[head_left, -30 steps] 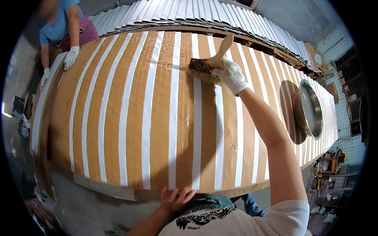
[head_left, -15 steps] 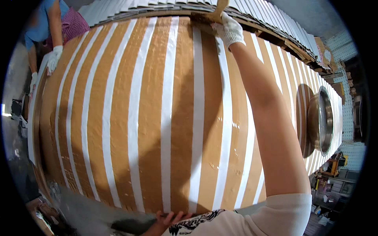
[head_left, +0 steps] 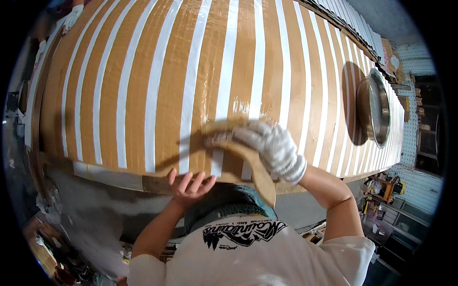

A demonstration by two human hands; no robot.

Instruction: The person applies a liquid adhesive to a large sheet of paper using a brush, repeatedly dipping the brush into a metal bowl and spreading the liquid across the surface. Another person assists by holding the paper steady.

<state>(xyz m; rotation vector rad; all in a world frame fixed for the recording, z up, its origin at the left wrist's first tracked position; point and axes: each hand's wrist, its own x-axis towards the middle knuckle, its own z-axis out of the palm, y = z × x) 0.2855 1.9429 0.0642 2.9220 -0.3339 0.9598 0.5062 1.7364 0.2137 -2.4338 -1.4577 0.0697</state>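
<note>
A broad brush with a curved wooden handle (head_left: 263,180) is gripped in my right hand (head_left: 275,147), which wears a white knitted glove. Its bristle end presses on or close to the striped surface near the front edge, blurred by motion and partly hidden by my fingers. The brown sheet (head_left: 164,90) carries long white strips and shines wet in places around the brush. My bare left hand (head_left: 192,187) lies on the near edge of the sheet, fingers spread and holding nothing.
A metal basin (head_left: 363,108) stands on the right part of the striped surface. Stacked white corrugated strips (head_left: 350,21) run along the far right edge. Another person's gloved hand (head_left: 72,19) touches the far left corner. Shelves with clutter (head_left: 400,221) are at lower right.
My right hand has drawn the brush from the far edge back to the near edge. My left hand stays at the near edge, and the view has shifted.
</note>
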